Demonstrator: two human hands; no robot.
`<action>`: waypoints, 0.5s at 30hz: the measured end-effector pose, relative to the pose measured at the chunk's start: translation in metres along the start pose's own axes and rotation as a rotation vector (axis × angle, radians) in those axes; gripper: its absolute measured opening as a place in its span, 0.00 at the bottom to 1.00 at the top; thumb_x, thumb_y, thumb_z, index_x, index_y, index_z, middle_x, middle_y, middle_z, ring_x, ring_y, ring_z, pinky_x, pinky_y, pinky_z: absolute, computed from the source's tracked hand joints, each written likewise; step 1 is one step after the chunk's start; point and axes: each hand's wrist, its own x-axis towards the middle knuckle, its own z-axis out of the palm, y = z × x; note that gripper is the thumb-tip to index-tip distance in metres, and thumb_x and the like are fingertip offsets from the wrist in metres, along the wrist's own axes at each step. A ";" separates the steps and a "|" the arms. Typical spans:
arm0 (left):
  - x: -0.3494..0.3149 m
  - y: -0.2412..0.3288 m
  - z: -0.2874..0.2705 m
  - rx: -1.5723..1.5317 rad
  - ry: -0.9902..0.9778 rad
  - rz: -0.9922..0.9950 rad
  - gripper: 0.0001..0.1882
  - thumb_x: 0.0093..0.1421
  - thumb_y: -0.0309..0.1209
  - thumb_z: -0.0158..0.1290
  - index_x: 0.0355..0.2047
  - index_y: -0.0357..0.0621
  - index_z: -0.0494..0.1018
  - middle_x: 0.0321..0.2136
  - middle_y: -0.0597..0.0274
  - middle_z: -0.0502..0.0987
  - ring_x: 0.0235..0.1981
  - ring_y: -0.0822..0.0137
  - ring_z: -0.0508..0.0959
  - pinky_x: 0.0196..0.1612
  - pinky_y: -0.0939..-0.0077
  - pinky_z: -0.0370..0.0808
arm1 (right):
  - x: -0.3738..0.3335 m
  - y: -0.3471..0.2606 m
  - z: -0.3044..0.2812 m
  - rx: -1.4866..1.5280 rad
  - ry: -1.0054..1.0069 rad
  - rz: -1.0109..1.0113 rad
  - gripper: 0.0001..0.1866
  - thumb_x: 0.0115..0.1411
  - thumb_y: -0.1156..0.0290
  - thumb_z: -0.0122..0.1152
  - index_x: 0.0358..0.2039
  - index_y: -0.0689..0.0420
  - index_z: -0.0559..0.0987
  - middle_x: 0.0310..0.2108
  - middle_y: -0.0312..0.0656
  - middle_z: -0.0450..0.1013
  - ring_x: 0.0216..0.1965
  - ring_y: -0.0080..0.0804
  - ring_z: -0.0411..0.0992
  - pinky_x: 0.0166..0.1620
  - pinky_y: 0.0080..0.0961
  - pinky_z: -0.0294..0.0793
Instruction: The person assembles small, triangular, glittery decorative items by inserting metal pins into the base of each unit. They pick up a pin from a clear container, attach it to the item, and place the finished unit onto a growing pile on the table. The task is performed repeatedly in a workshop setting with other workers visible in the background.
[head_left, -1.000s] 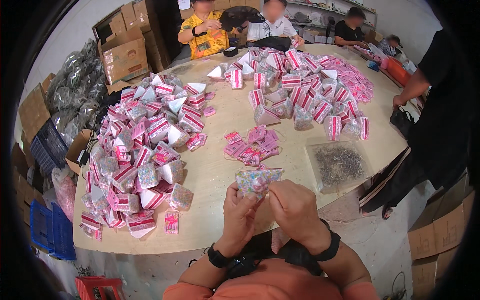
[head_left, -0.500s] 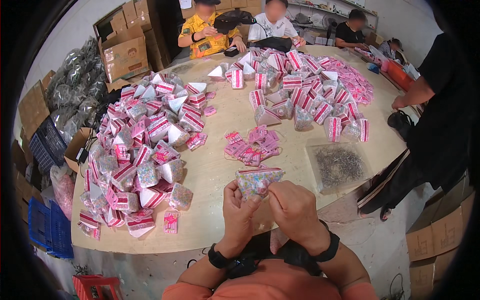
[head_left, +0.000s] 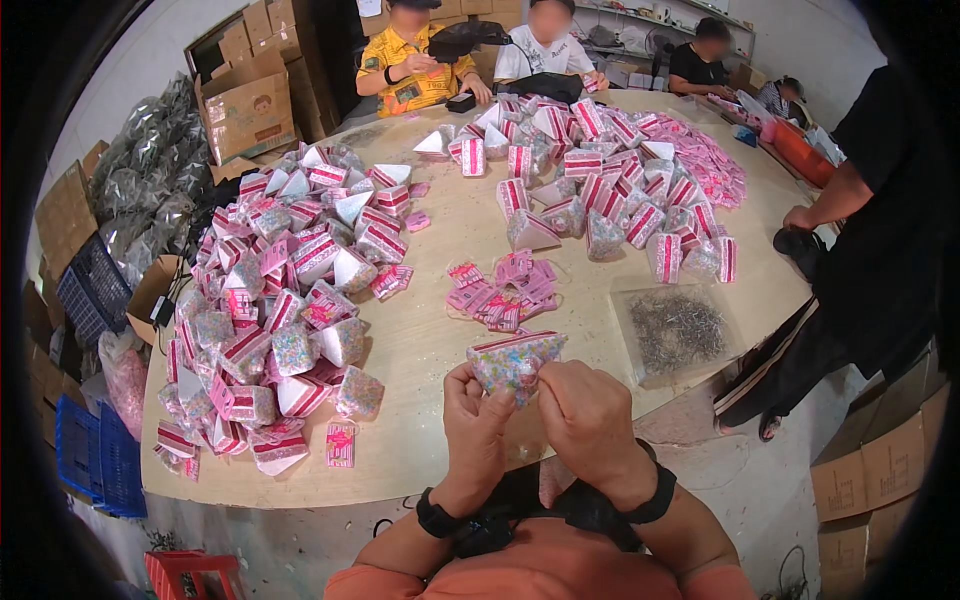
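Observation:
A cake-slice-shaped toy point(head_left: 515, 362), its face speckled with coloured sprinkles, is in my left hand point(head_left: 476, 418), thumb in front and fingers at its left side. My right hand point(head_left: 588, 418) is closed against the toy's right end, thumb and forefinger pressed together. What that pinch holds is hidden behind the fingers. Just beyond both hands lies a small heap of pink printed tags point(head_left: 503, 292) with thin loops. Nearest my right hand on the table stands a shallow clear tray point(head_left: 655, 378) of small metal pieces point(head_left: 676, 325).
Heaped cake-slice toys point(head_left: 300, 265) cover the table's left side, and another pile point(head_left: 600, 180) sits at the far right beside pink tags point(head_left: 705, 165). A person in black point(head_left: 880, 220) stands at the right edge; others sit across. Blue crates point(head_left: 95, 455) stand at the left.
The toy has tilted slightly, its right end rising, and has shifted a little left in my hands. My grip looks the same. The standing person's hand has moved down slightly.

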 end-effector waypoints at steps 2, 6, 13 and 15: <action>-0.001 -0.001 0.000 -0.005 0.004 -0.009 0.29 0.52 0.33 0.57 0.49 0.38 0.53 0.42 0.56 0.69 0.42 0.67 0.72 0.46 0.74 0.71 | 0.000 0.000 0.000 -0.002 0.000 0.001 0.05 0.46 0.81 0.55 0.26 0.60 0.71 0.20 0.44 0.68 0.22 0.42 0.68 0.25 0.33 0.66; -0.002 -0.002 0.001 -0.009 0.019 0.001 0.30 0.53 0.33 0.56 0.49 0.37 0.53 0.42 0.55 0.69 0.42 0.67 0.72 0.45 0.74 0.71 | 0.001 0.000 0.000 0.008 -0.007 0.019 0.04 0.46 0.81 0.55 0.25 0.61 0.72 0.21 0.45 0.68 0.22 0.43 0.69 0.25 0.34 0.67; -0.003 0.003 0.005 -0.023 0.004 0.020 0.29 0.52 0.29 0.58 0.47 0.36 0.52 0.44 0.53 0.64 0.44 0.67 0.69 0.47 0.75 0.69 | 0.004 0.000 0.002 0.153 0.046 0.077 0.03 0.49 0.77 0.51 0.21 0.59 0.68 0.17 0.45 0.65 0.20 0.44 0.68 0.22 0.36 0.66; -0.003 0.001 0.004 -0.020 0.001 0.047 0.30 0.51 0.29 0.58 0.47 0.36 0.52 0.43 0.53 0.64 0.45 0.67 0.69 0.47 0.75 0.69 | 0.005 -0.002 0.000 0.210 0.043 0.141 0.02 0.50 0.78 0.51 0.22 0.59 0.69 0.18 0.46 0.66 0.22 0.44 0.69 0.23 0.36 0.67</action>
